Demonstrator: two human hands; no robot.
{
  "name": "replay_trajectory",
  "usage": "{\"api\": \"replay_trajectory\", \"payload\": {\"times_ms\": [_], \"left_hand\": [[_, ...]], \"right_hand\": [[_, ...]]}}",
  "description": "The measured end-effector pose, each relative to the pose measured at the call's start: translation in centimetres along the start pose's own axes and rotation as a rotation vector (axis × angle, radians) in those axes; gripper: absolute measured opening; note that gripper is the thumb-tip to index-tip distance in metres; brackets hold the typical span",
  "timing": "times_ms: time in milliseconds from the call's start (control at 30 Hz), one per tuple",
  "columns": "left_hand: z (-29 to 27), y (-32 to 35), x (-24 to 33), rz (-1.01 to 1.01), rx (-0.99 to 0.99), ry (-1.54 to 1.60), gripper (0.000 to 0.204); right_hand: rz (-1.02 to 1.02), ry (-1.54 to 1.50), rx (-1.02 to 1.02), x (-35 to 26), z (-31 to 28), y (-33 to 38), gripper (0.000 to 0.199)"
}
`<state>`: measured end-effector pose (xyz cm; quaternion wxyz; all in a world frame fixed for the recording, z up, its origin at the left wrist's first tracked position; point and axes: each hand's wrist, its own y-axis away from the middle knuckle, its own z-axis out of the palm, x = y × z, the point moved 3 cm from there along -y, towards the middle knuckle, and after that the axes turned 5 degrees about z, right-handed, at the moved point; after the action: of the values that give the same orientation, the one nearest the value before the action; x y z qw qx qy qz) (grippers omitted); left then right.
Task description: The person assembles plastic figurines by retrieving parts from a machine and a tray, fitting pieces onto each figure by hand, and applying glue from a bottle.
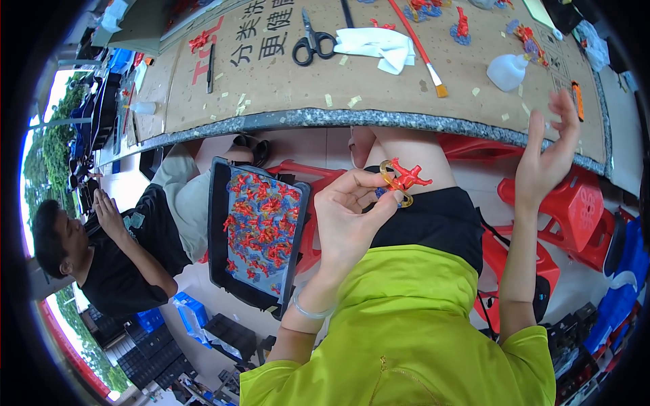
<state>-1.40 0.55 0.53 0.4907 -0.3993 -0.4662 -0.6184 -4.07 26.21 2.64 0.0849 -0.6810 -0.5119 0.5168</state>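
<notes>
The table [305,118] is covered with stained cardboard [379,91] dotted with small pale scraps, and its rim is finished in speckled grey. On it are laid scissors [313,46], a white cloth [379,46], a red brush [412,37], a black pen [210,69] and an orange cutter [577,101]; a white bottle [505,73] is placed toward the right. Below, to the left of the lap, a black tray [215,223] is spread with red-and-blue figures [264,216], and a red stool [309,237] is partly hidden by it. More red stools [575,203] are seen at the right. At the far left a co-worker [125,254] in black is seated, hands brought together, with trees [54,145] seen beyond. Large dark characters and red letters are printed on the cardboard. A red figure [409,177] with yellow and blue parts is pinched between thumb and fingers of the left hand [355,210], above the lap; a bracelet [311,309] is worn on that wrist. The right hand [545,159] is raised near the table's edge, opened, fingers pointed upward, well apart from the figure.
</notes>
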Motion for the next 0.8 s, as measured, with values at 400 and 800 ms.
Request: {"api": "replay_trajectory", "payload": {"times_ms": [400,800], "left_hand": [[2.0,0.3,0.0,0.010,-0.234,-0.218,0.019],[1.0,0.4,-0.4,0.241,-0.210,-0.437,0.013]], "right_hand": [[0.353,-0.645,-1.041,-3.5,0.2,6.2,0.013],[0.457,-0.742,-1.014,-4.1,1.0,7.6,0.011]]}}
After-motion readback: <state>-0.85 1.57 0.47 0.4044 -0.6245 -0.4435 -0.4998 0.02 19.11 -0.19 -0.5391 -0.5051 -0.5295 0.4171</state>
